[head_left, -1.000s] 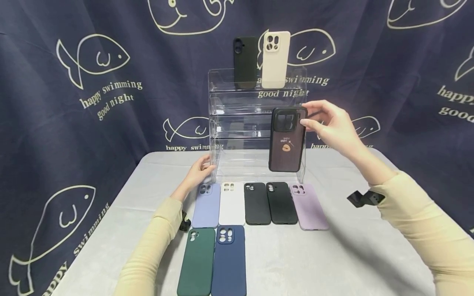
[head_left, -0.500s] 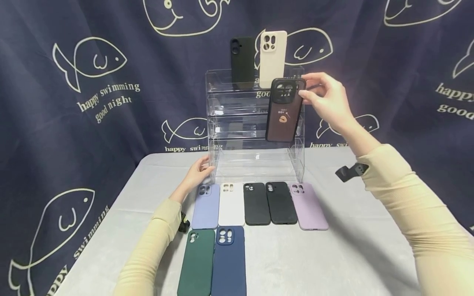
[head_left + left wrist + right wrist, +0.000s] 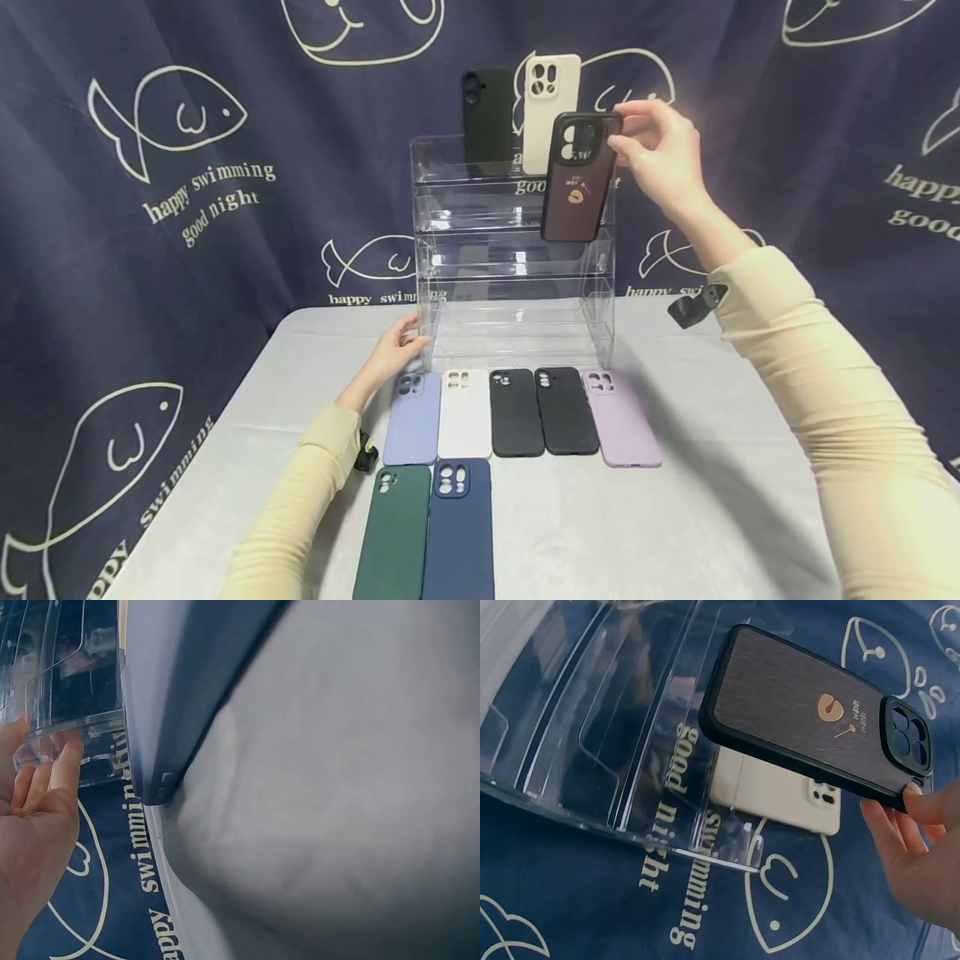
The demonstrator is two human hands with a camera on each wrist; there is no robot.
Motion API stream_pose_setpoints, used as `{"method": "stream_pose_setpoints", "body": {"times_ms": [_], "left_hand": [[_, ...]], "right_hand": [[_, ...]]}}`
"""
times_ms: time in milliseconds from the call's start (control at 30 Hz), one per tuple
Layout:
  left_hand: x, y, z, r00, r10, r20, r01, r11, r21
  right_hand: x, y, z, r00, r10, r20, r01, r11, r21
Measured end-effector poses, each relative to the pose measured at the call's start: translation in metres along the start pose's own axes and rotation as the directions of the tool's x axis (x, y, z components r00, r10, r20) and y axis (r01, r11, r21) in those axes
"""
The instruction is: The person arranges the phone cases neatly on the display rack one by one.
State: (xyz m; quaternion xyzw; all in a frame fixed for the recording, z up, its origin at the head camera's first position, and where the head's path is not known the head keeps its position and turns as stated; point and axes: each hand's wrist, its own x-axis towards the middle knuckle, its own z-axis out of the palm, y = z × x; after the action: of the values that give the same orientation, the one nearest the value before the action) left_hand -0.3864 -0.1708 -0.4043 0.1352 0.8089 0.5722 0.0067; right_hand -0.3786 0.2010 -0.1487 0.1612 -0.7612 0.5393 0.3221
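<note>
My right hand (image 3: 663, 158) pinches the top right corner of a dark phone case (image 3: 577, 200) with a black frame and small bear print. It hangs upright, slightly tilted, before the upper right of a clear tiered display rack (image 3: 517, 292). In the head view it overlaps the lower right of a cream phone case (image 3: 551, 104), which stands on the top tier beside a black phone case (image 3: 486, 117). In the right wrist view, thumb and fingers hold the dark case (image 3: 780, 697) by its camera end. My left hand (image 3: 393, 348) rests its fingertips against the rack's lower left side.
Before the rack lie a light blue case (image 3: 412, 425), a white case (image 3: 465, 421), two black cases (image 3: 517, 417) and a lilac case (image 3: 626, 425). Nearer are a green case (image 3: 393, 533) and a navy case (image 3: 459, 542). A fish-print curtain (image 3: 202, 250) hangs behind.
My right hand has raised the dark phone case from the rack's lower right to its upper right, near the cream case. The left hand has stayed at the rack's side.
</note>
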Motion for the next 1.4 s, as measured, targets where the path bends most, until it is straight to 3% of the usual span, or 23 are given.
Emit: {"method": "stream_pose_setpoints", "body": {"times_ms": [367,600,800,1100,1267,1400], "left_hand": [[0.005,-0.008,-0.001,1.000,0.014,-0.014,-0.013,1.000,0.013],[0.005,-0.010,0.003,1.000,0.004,-0.010,-0.004,1.000,0.010],[0.004,-0.013,0.002,1.000,0.019,-0.017,-0.019,1.000,0.008],[0.003,-0.013,0.001,0.999,0.028,-0.035,-0.028,1.000,0.007],[0.005,-0.014,0.002,0.999,0.019,-0.038,-0.019,1.000,0.001],[0.006,-0.015,0.002,0.999,0.015,-0.034,-0.015,1.000,-0.013]], "right_hand": [[0.032,0.012,0.017,0.995,0.032,-0.095,-0.038,0.997,-0.063],[0.046,0.022,0.031,0.987,-0.018,-0.160,-0.015,0.979,-0.203],[0.056,0.035,0.045,0.985,-0.046,-0.166,0.004,0.970,-0.242],[0.060,0.054,0.052,0.992,0.062,-0.108,-0.084,0.973,-0.216],[0.062,0.061,0.053,0.985,0.163,-0.054,-0.170,0.975,-0.146],[0.064,0.066,0.053,0.979,0.202,0.012,-0.197,0.967,-0.162]]}}
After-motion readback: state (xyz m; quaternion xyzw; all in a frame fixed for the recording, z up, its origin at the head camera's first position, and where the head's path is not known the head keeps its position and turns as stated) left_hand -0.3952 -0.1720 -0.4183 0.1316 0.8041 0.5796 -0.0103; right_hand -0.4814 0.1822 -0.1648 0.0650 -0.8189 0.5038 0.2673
